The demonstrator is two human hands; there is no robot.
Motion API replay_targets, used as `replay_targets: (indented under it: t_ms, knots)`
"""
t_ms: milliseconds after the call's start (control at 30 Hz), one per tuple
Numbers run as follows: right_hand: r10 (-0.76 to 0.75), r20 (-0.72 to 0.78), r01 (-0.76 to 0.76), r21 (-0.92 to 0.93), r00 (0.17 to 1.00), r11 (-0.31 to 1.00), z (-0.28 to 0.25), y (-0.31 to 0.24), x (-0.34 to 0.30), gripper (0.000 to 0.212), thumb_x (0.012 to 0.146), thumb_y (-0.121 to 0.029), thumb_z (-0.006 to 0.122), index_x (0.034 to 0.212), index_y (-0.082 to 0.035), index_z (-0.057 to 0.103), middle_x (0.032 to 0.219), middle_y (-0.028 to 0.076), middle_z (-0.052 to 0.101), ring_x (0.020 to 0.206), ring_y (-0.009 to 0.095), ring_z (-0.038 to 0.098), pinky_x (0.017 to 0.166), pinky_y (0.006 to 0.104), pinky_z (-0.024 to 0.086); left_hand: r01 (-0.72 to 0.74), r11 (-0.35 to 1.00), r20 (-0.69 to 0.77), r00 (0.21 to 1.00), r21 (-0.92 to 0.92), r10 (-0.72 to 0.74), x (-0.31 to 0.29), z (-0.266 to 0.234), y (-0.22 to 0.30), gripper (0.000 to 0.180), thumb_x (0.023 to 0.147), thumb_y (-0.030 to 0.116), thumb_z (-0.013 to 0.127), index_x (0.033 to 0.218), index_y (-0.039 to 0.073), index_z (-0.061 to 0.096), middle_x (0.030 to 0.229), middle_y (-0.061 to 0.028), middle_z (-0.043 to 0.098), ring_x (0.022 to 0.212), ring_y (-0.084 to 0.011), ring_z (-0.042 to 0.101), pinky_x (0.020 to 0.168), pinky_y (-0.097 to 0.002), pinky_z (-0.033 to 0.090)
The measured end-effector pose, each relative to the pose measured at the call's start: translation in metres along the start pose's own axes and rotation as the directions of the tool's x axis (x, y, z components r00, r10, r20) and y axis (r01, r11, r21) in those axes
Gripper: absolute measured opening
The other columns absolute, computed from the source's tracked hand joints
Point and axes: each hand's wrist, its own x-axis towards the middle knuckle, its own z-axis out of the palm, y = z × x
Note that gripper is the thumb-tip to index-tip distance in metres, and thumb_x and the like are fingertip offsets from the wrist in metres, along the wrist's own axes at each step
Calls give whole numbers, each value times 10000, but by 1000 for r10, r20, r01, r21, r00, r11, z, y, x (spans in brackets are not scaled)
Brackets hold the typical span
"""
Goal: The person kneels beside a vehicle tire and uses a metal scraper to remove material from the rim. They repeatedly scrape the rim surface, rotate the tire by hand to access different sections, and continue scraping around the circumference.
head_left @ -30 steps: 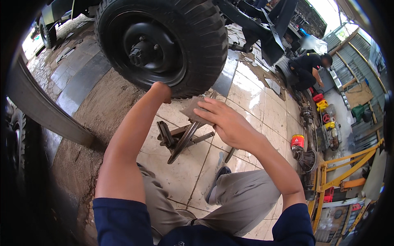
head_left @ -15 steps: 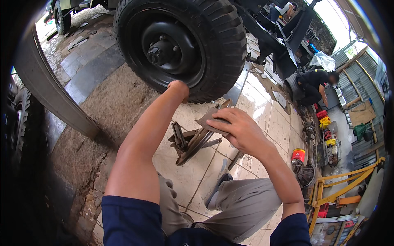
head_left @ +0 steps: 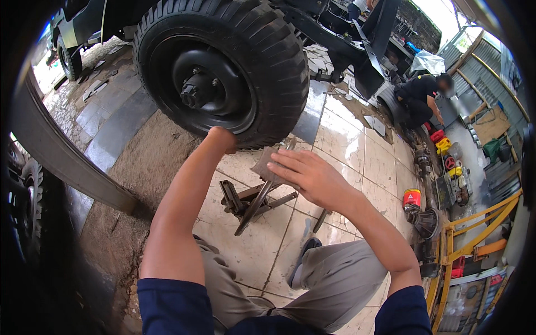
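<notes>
My right hand (head_left: 315, 177) presses a grey-brown sheet that looks like sandpaper (head_left: 261, 167) against the upper part of a long, narrow metal piece (head_left: 257, 207). Its fingers lie along the sheet, the thumb underneath out of sight. That metal piece stands tilted and nearly edge-on over a rusty metal stand (head_left: 230, 196) on the tiles. My left hand (head_left: 222, 138) reaches to the lower edge of a big black wheel (head_left: 268, 72). It is bent away at the wrist, so its fingers are hidden, and whether it touches the tyre cannot be told.
A grey post (head_left: 78, 151) rises at the left beside rough brown ground. Rightward stand a red can (head_left: 412, 197), an axle-like part (head_left: 427, 223) and a yellow metal frame (head_left: 480, 223). Another person (head_left: 421, 97) crouches farther back. A thin bar (head_left: 320, 221) lies near my foot.
My view has shifted, and the wheel sits farther left. The metal piece now shows more edge-on. My right hand stays on the sheet, and my left hand remains by the wheel.
</notes>
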Motion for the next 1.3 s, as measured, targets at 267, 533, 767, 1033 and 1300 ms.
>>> replay_targets:
  t_ms: [267,533,767,1033,1300]
  knots:
    - [118,-12,-117,46,993,992,5,-14,7,669,877,-57,657,1513,-154,471,1518,68,483,1417,274,439,1156,444,386,79,996,-17,997,-29,-79,19,24,-8,433,910,422,658,1255,173,736,1293,-43,713,1194,-267,676,992,-492,542]
    - [81,-50,-74,121,995,990,12,-11,7,679,880,-4,628,1521,-154,463,1509,74,492,1425,293,440,1160,445,394,114,980,6,993,-164,-114,43,26,-4,473,867,419,731,1288,205,720,1267,-20,717,1178,-258,676,1012,-509,511]
    - [140,-82,-144,-49,987,988,13,-9,2,695,871,21,608,1520,-197,485,1497,83,519,1463,274,416,1204,538,314,127,966,23,992,-225,-125,75,29,-16,468,817,437,796,1243,253,739,1253,1,722,1173,-279,669,1058,-561,457]
    - [163,22,-162,-56,986,985,9,-19,18,659,905,61,480,1518,-180,485,1569,60,475,1509,258,357,1242,565,172,183,963,218,966,-199,-139,74,12,-29,511,886,505,750,1333,268,677,1330,-14,695,1244,-287,640,1094,-544,440]
    - [96,-65,-85,160,993,983,21,-14,11,624,894,54,521,1471,-179,543,1534,91,498,1438,327,438,1186,469,357,49,988,164,986,-147,-24,31,3,6,523,961,499,614,1263,86,719,1278,-123,707,1194,-287,656,1029,-457,504]
